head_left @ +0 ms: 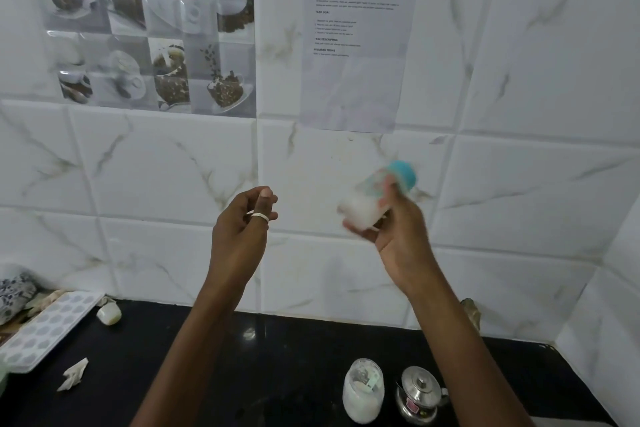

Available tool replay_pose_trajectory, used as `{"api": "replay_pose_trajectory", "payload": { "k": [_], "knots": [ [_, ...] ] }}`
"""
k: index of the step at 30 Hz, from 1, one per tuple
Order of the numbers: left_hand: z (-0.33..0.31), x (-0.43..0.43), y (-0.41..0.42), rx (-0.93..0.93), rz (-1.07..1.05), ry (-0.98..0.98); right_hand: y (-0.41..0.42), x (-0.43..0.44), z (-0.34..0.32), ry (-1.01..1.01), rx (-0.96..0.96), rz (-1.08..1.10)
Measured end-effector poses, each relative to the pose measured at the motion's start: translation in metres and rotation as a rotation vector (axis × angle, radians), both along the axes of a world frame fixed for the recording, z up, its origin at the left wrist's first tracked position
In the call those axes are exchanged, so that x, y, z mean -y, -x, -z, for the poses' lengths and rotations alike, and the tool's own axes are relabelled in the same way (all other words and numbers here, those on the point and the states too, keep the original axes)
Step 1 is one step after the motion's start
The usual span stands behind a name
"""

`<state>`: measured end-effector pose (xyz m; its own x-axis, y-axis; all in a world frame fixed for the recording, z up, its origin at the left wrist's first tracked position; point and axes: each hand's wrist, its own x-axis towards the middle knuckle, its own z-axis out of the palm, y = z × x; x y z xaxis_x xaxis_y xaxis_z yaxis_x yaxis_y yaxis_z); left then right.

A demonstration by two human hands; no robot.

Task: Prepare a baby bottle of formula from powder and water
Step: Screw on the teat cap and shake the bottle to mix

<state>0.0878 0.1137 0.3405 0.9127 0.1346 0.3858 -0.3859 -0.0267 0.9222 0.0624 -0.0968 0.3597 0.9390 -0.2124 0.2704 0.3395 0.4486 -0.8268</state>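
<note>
With my right hand [398, 229] clamped round the milky baby bottle [367, 208], raised before the tiled wall [519, 184] and blurred, apparently mid-shake, I judged a firm grip below its teal cap [403, 175] wise, my left hand [242, 222] loosely curled, empty.

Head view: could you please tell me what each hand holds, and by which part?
The right hand grips the baby bottle around its body, below the blue cap; the left hand holds nothing.
</note>
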Motion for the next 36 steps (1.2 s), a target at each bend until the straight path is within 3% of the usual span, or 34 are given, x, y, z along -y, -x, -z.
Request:
{"api": "replay_pose_trajectory", "payload": {
  "k": [1, 3, 7, 8, 12, 14, 17, 18, 22, 23, 24, 27, 28, 29, 32, 33, 34, 36],
  "knots": [
    [-0.001, 0.0, 0.0, 0.0, 0.0, 0.003, -0.004, 0.003, -0.005, -0.112, 0.019, 0.038],
    [-0.003, -0.001, 0.0, 0.0, -0.006, 0.006, -0.005, -0.004, -0.007, -0.124, 0.018, 0.049],
    [-0.005, 0.003, -0.002, 0.0, -0.011, 0.007, 0.004, -0.016, 0.007, 0.383, -0.064, -0.102],
    [-0.005, 0.003, -0.002, 0.001, -0.012, 0.013, 0.004, -0.013, 0.006, 0.359, -0.033, -0.103],
    [-0.004, -0.002, 0.0, -0.001, -0.014, 0.029, -0.005, -0.006, -0.01, -0.12, 0.02, 0.01],
    [-0.004, -0.003, 0.0, 0.003, -0.015, 0.029, -0.005, -0.012, -0.007, -0.041, -0.002, 0.014],
    [-0.005, -0.001, 0.0, 0.002, -0.014, 0.032, 0.0, -0.016, 0.008, 0.406, -0.062, -0.117],
    [-0.005, 0.0, 0.0, 0.001, -0.014, 0.029, 0.001, -0.014, 0.009, 0.434, -0.043, -0.122],
    [-0.004, -0.002, 0.002, -0.002, -0.011, 0.029, -0.003, -0.009, -0.007, -0.109, 0.039, -0.018],
    [-0.004, -0.002, 0.002, -0.002, -0.011, 0.029, -0.004, -0.01, -0.008, -0.132, 0.05, 0.002],
    [-0.005, -0.002, 0.002, 0.0, -0.009, 0.03, -0.003, -0.013, -0.007, -0.08, 0.038, 0.002],
    [-0.007, 0.001, 0.002, 0.004, -0.002, 0.035, 0.004, -0.02, 0.007, 0.401, -0.05, -0.09],
    [-0.007, 0.001, 0.002, 0.006, 0.001, 0.035, 0.004, -0.018, 0.009, 0.458, -0.047, -0.097],
    [-0.007, 0.002, 0.003, 0.008, 0.003, 0.039, 0.003, -0.015, 0.007, 0.386, -0.027, -0.086],
    [-0.006, 0.0, 0.005, 0.006, 0.009, 0.047, -0.003, -0.007, -0.003, -0.077, 0.025, 0.007],
    [-0.006, 0.0, 0.005, 0.005, 0.008, 0.047, -0.006, -0.006, -0.005, -0.117, 0.042, 0.042],
    [-0.006, -0.001, 0.004, 0.004, 0.008, 0.047, -0.006, -0.007, -0.005, -0.088, 0.048, 0.048],
    [-0.007, -0.001, 0.003, 0.004, 0.007, 0.05, -0.002, -0.013, 0.002, 0.173, -0.001, -0.005]
  ]
}}
